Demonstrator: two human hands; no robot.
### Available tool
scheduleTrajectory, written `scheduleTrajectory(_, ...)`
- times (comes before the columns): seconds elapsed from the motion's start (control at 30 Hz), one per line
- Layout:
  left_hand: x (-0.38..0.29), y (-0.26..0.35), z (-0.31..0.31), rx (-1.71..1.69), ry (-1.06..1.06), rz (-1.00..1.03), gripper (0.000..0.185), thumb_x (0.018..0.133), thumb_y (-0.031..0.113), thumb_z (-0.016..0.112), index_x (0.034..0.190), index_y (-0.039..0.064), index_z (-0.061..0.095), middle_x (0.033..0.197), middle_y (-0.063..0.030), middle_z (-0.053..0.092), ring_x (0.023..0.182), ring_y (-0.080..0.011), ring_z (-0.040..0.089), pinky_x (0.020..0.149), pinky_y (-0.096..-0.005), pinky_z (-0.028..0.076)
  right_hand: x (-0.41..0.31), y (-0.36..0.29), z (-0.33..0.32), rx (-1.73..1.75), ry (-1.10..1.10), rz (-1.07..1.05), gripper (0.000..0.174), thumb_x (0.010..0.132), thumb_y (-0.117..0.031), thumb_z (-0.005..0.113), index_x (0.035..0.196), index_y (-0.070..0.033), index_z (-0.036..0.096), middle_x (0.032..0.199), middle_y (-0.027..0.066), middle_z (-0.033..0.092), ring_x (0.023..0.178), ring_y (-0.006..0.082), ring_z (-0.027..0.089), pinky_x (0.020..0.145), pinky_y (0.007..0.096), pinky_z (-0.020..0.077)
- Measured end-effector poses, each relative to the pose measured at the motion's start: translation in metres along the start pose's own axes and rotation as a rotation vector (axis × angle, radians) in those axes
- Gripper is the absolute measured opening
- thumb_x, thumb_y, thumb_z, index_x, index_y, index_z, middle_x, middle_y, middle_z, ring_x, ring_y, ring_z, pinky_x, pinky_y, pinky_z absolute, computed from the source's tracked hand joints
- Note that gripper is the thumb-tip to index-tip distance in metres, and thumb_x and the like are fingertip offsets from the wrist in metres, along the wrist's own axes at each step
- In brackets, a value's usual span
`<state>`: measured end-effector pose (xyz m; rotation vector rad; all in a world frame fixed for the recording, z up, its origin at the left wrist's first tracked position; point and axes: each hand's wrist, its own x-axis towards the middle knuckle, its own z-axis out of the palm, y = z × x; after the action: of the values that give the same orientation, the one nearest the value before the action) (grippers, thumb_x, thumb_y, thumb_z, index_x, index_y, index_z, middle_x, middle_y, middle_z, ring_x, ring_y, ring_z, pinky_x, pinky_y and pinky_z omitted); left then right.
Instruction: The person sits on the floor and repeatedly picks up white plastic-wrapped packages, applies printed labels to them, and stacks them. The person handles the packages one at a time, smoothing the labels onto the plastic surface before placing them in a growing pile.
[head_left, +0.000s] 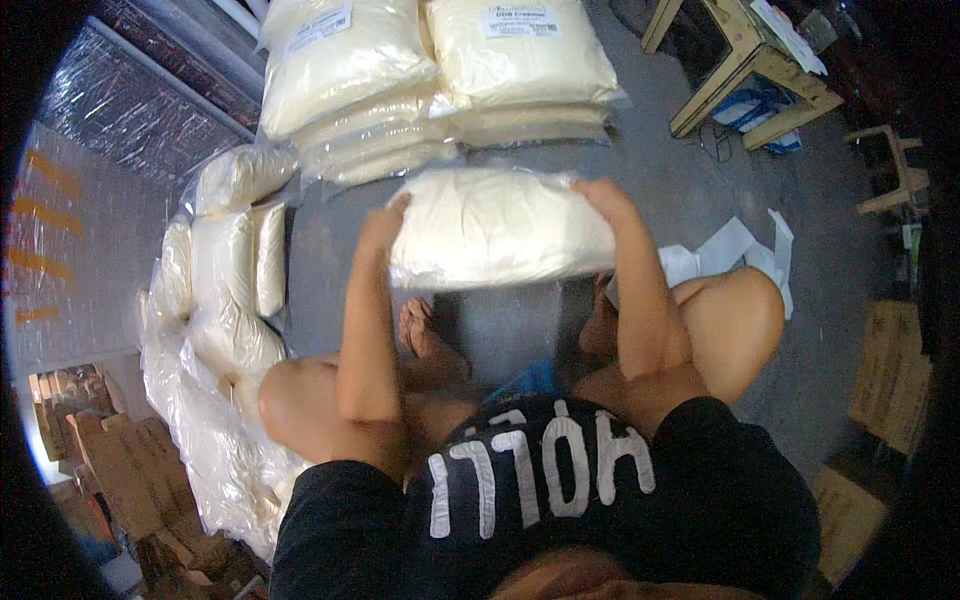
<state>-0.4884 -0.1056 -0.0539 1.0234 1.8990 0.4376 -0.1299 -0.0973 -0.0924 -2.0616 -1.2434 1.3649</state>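
Note:
A clear plastic bag of cream-coloured powder (502, 225) hangs above the floor in front of me, between my two hands. My left hand (388, 219) grips its left end, and my right hand (602, 199) holds the upper right corner. The fingertips on both sides are partly hidden by the bag or blurred. Just beyond it, similar filled bags lie in two stacks, a left stack (349, 82) and a right stack (521, 60). The top bag of each bears a white printed label.
More filled bags (225, 255) lie along my left side, beside a plastic-wrapped stack (142, 97). Flattened cardboard (135, 472) is at lower left. A wooden stool (750, 67) stands at upper right. White paper sheets (724, 247) lie by my right knee, with cardboard boxes (889, 367) farther right.

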Motion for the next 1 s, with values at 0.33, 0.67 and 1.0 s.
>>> scheduleTrajectory(0.33,-0.124,0.077,-0.053,-0.464,0.287,0.354,0.050,0.092,0.037,0.052,0.103,-0.012,0.061,0.090,-0.0199,0.066,0.074,-0.0234,0.062,0.069,-0.0349,0.048,-0.134,-0.106,-0.072,0.082,0.313,-0.347,0.053,0.086,-0.048,0.058,0.093,0.003,0.068,0.083,0.0217,0.067,0.080,0.0302,0.065,0.076,0.0388,0.0477)
scheduleTrajectory(0.67,-0.041,-0.092,0.064,0.486,0.184,-0.227,0.065,0.085,0.030,0.059,0.139,0.004,0.034,0.146,-0.0266,0.019,0.124,-0.0519,0.035,0.100,-0.0494,0.037,-0.046,0.009,-0.021,-0.493,0.367,-0.172,0.048,0.085,-0.034,0.059,0.123,-0.005,0.053,0.121,0.0266,0.053,0.113,0.0422,0.050,0.095,0.0474,0.0403)
scheduleTrajectory(1.0,-0.008,0.092,0.051,0.365,0.661,0.762,0.049,0.088,0.024,0.057,0.133,0.008,0.046,0.147,-0.0218,0.026,0.134,-0.0429,0.025,0.106,-0.0509,0.026,-0.014,-0.041,0.076,-0.386,0.753,-0.644,0.059,0.086,-0.032,0.061,0.137,-0.011,0.041,0.145,0.0246,0.026,0.132,0.0439,0.026,0.107,0.0585,0.0216)
